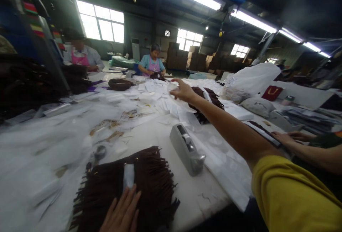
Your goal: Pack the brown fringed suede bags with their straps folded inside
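Observation:
A dark brown fringed piece (152, 182), perhaps a bag or scarf, lies flat at the near edge of the table. My left hand (121, 210) rests on it with fingers stretched out, the fingertips at a white strip (129, 175) on its middle. My right arm reaches far forward over the table. Its hand (184, 91) has curved fingers and thumb around a thin, translucent white sheet (173, 87); the grip itself is blurred. Between my hands stands a grey tape dispenser (187, 150). A second brown fringed piece (213, 98) lies beyond my right forearm, partly hidden.
Loose white sheets and clear wrappers (66, 128) cover much of the table (211, 189). A large white plastic bag (248, 79) stands at right. A co-worker's hands (288, 139) work close by my right arm. Two people sit across the table. Brown goods are piled at left.

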`<state>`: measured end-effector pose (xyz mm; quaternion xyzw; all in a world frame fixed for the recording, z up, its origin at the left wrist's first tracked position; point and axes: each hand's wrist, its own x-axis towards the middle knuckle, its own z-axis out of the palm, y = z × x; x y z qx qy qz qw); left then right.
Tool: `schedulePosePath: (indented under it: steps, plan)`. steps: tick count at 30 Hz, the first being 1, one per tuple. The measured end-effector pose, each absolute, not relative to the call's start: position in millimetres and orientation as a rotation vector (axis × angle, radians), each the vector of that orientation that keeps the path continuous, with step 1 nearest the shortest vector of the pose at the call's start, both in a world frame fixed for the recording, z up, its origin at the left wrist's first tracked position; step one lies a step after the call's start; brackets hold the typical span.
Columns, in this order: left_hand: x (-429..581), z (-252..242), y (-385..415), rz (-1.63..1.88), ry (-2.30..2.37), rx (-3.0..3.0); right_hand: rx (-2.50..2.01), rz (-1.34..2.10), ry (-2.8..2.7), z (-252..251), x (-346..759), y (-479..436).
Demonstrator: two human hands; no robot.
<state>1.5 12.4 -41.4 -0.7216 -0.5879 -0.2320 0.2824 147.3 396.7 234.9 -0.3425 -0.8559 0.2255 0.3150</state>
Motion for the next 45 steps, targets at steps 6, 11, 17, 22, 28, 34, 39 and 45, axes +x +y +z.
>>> schedulePosePath:
  steps: [6,11,17,22,28,34,39,45]
  plan:
    - [30.8,-10.8,5.6,-0.796,-1.856,-1.82,-0.553,1.84,-2.345,199.8,109.3,277.4]
    - [38.5,-4.1,1.8,-0.951,-1.971,-1.752,-0.508,2.481,-2.04,171.7,91.5,204.5]
    - [36.4,-10.1,-1.5,-1.178,-2.255,-1.66,-0.376,2.628,-2.047,147.7,73.4,160.4]
    - [33.8,3.4,-2.3,-1.393,-2.485,-1.588,-0.197,2.157,-2.278,137.2,61.9,150.4]
    - [27.8,15.9,-1.6,-1.789,-2.387,-1.797,-0.034,1.655,-2.813,154.4,82.2,154.5]
    - [28.4,13.1,-1.5,-2.14,-2.427,-1.593,0.006,0.846,-2.91,119.7,148.2,174.3]
    - [28.0,21.3,-3.0,-1.986,-2.579,-1.534,-0.02,0.771,-2.81,87.5,181.7,173.8]
    - [25.8,23.0,-4.3,-1.801,-2.474,-1.784,-0.804,1.923,-2.238,105.9,181.6,134.2]
